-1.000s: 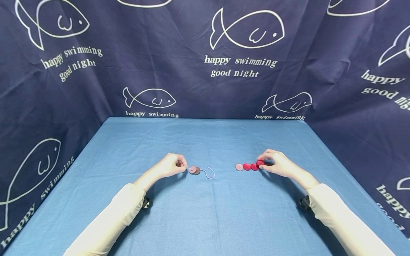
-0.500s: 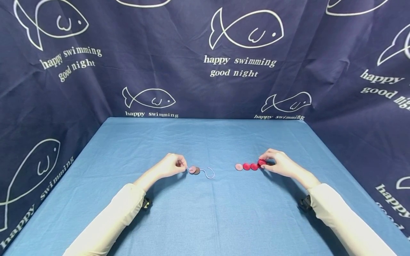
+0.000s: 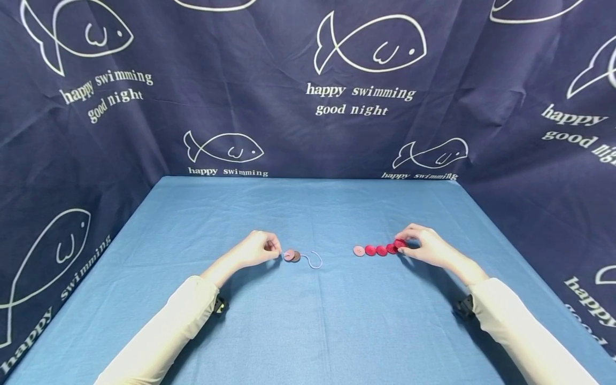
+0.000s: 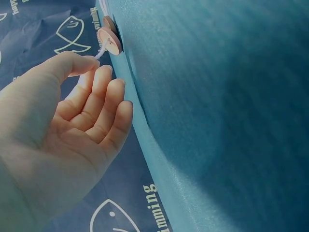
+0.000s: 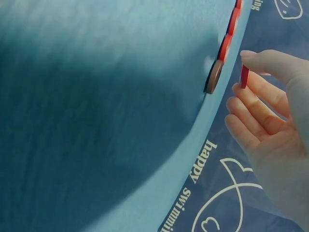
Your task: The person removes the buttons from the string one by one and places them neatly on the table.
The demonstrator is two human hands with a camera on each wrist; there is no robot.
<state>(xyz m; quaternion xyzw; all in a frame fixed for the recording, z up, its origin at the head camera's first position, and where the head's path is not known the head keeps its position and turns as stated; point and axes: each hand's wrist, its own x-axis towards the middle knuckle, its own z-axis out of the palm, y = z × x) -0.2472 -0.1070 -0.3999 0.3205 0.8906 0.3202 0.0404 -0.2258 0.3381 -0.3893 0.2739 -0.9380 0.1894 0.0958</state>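
My left hand (image 3: 255, 248) pinches one end of a thin lavender cord (image 4: 100, 52) between thumb and index finger. Threaded on it, just past the fingertips, are a pink button (image 3: 289, 255) and a brown button (image 3: 295, 257); the loose end curls on the cloth to their right. At the right, my right hand (image 3: 423, 246) holds a red button (image 5: 245, 76) by its edge, between thumb and fingers, at the end of a button row. That row has several red buttons (image 3: 382, 250) and a pale pink button (image 3: 359, 251) at its left end.
A blue cloth (image 3: 313, 321) covers the table. Behind it and on both sides hangs a dark blue curtain (image 3: 289, 123) with white fish prints. Cloth lies between the cord's loose end and the button row.
My right hand has shifted slightly right with the red button it holds, and one more red button now shows plainly in the row. My left hand and the cord have stayed put.
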